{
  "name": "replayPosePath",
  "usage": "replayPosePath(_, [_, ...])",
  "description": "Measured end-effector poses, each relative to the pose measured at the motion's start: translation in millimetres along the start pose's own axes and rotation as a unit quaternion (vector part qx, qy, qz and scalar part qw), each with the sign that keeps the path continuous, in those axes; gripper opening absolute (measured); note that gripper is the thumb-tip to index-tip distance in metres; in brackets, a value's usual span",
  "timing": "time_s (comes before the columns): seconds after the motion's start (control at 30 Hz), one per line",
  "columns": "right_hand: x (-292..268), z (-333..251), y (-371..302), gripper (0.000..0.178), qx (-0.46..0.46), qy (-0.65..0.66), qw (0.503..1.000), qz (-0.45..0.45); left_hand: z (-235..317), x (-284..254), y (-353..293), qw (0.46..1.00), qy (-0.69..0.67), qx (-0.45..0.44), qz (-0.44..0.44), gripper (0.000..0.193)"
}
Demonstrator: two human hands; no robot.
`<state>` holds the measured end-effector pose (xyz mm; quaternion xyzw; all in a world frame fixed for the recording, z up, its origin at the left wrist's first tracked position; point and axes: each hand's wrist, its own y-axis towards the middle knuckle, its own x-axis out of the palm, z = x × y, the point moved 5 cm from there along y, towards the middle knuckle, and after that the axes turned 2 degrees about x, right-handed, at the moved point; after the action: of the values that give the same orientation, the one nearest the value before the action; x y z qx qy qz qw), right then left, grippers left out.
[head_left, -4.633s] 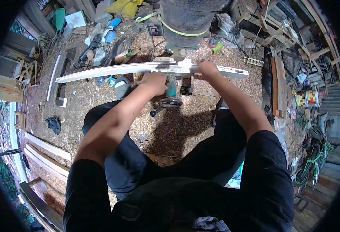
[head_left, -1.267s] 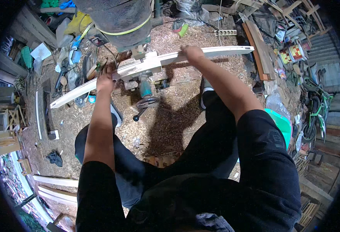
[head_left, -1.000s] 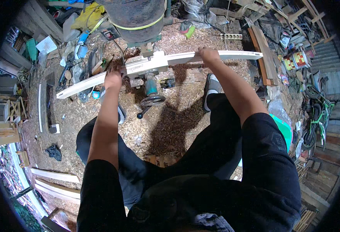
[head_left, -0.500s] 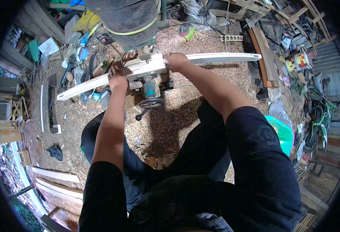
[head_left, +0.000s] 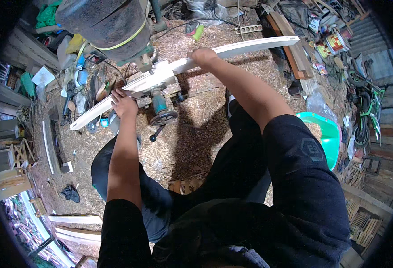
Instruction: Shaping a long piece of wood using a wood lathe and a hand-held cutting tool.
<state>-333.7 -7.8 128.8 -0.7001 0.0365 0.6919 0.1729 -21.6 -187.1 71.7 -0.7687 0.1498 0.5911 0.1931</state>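
Drawn rightward across teal machine (head_left: 159, 102): pale timber (head_left: 250, 48), held in right hand's (head_left: 203, 57) closed grip; left hand (head_left: 124, 104) laid over it, closure untellable; more length passed.

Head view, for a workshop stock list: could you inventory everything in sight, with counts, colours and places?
Wooden length: 1, pale, across the machine
Machine: 1, dark body, teal lower parts, upper left of centre
Handwheel: 1, dark, on the machine's near side
Power strip: 1, pale, top right
Brown boards: at least 2, upper right
Patterned bucket: 1, red and yellow, upper right
Tub: 1, green, right
Two-wheeler: 1, green and black, far right
Pale boards: at least 2, lower left
Crumpled bag: 1, black, left
Remaining clutter: too crowded to count
Left hand: 1, on the wooden length, left of centre
Right hand: 1, on the wooden length, upper centre
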Motion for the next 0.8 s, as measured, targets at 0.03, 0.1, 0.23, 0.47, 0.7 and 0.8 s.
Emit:
replayPosePath(0.03, [-0.2,0.6,-0.1,0.029,0.022,0.006,1.000,-0.017,-0.8,-1.4,-1.9,1.000,-0.023,0.009,-0.012,0.079])
replayPosePath(0.1, [2.6,4.1,0.6,0.028,0.040,0.008,0.999,-0.031,0.8,-8.9,-2.9,0.999,-0.017,0.028,0.004,0.077])
replayPosePath(0.23, [8.1,-3.0,6.8,0.026,0.072,0.058,0.995,-0.046,-17.3,-7.9,-2.3,0.998,-0.052,0.008,0.019,0.077])
replayPosePath(0.47, [27.1,18.1,11.4,0.028,0.045,0.081,0.995,-0.023,-5.4,-4.4,-0.7,0.998,-0.026,0.058,-0.001,0.065])
replayPosePath(0.7, [32.8,71.1,-9.3,0.029,0.075,0.009,0.997,0.000,26.0,-34.1,-14.3,0.975,-0.051,0.097,-0.192,0.051])
replayPosePath(0.8, [35.1,79.1,-15.3,0.026,0.067,-0.009,0.998,0.010,37.8,-43.5,-27.3,0.992,-0.033,0.073,-0.101,0.061])
